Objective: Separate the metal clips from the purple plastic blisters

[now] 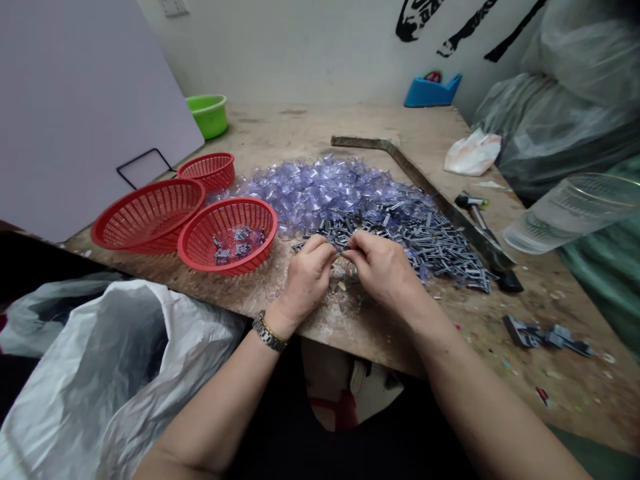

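My left hand (311, 270) and my right hand (379, 267) meet fingertip to fingertip near the table's front edge. Both are closed in a pinch; whatever lies between the fingers is too small and covered to make out. Right behind them spreads a pile of dark grey plastic parts (430, 240), reaching to the right. Beyond it lies a heap of clear, purplish plastic pieces (310, 190). To the left of my left hand, a red plastic basket (227, 263) holds several grey parts with clear pieces (243, 248).
Two more red baskets (145, 243) and a green bowl (209, 117) stand at the left. A bent metal bar (425, 175) borders the pile. A hammer (475, 212), a glass (550, 220) and grey pieces (545, 337) lie right. A white sack (195, 333) gapes below the front edge.
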### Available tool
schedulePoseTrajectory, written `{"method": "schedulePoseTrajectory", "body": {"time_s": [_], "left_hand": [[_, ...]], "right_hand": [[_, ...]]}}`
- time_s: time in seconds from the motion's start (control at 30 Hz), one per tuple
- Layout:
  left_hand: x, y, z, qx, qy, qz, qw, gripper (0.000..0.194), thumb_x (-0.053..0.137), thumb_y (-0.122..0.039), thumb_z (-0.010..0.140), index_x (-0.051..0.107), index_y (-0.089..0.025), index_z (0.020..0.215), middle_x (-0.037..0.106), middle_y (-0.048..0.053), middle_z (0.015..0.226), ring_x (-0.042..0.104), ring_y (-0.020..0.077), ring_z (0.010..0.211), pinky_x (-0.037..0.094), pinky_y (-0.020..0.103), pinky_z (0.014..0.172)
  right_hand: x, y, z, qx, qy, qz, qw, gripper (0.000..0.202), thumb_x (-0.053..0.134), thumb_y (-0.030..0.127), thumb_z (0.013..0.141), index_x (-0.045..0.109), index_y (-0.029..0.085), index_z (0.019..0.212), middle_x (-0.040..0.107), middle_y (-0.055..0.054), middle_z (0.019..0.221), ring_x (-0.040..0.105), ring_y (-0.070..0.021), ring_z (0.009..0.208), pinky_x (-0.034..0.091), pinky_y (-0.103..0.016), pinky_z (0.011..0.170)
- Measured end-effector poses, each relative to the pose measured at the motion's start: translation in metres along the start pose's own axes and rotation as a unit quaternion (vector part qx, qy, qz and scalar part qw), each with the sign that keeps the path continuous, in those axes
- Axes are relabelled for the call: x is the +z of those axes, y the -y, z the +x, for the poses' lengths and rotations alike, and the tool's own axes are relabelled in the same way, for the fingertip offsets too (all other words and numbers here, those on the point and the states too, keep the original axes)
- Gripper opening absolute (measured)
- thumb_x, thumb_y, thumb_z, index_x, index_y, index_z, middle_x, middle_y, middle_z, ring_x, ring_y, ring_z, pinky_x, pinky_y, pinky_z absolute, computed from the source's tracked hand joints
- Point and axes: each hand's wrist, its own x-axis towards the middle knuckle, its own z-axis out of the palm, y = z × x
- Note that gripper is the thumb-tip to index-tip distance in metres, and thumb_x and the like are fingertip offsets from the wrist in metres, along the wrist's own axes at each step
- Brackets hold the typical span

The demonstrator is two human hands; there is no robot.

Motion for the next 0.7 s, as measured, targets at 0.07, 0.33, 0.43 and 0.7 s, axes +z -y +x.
{"method": "schedulePoseTrajectory", "body": {"time_s": [0.07,0.33,0.43,0.7], "left_hand": [[-0.002,0.001,0.001,0.009,0.006,-0.003,1.0,0.017,0.047,-0.011,0.09,0.054,-0.018,0.076,0.056,0.004,0.084,0.053,0.0137,0.078,0.042,0.025,0.071],[-0.006,-0.002,0.002,-0.025,0.032,-0.058,0.997,0.014,0.05,-0.014,0.089,0.057,-0.018,0.077,0.057,0.004,0.085,0.054,0.0135,0.081,0.044,0.025,0.073],[-0.005,-0.004,0.002,-0.072,0.007,-0.093,0.993,0.015,0.051,-0.014,0.088,0.056,-0.017,0.075,0.057,0.004,0.087,0.055,0.0137,0.084,0.046,0.026,0.076],[0.002,-0.004,-0.002,-0.303,0.03,-0.309,0.901,0.017,0.058,-0.033,0.084,0.054,-0.017,0.08,0.056,0.001,0.082,0.062,0.013,0.073,0.056,0.027,0.067]], "right_hand": [[0.001,0.001,0.0,-0.001,-0.003,0.0,1.0,0.015,0.055,0.018,0.079,0.047,0.022,0.067,0.057,-0.002,0.065,0.049,-0.0164,0.063,0.032,-0.028,0.063],[-0.001,-0.015,0.005,0.056,0.055,0.192,0.978,0.014,0.055,0.026,0.076,0.048,0.021,0.065,0.047,0.005,0.058,0.044,-0.0121,0.059,0.035,-0.026,0.059],[0.001,-0.017,0.006,0.096,0.089,0.289,0.948,0.011,0.059,0.03,0.072,0.056,0.02,0.076,0.057,0.003,0.068,0.051,-0.0124,0.062,0.041,-0.026,0.06],[0.005,-0.013,0.004,0.045,0.05,0.222,0.973,0.013,0.06,0.026,0.075,0.064,0.019,0.085,0.068,-0.001,0.081,0.06,-0.0162,0.077,0.044,-0.029,0.074]]}}
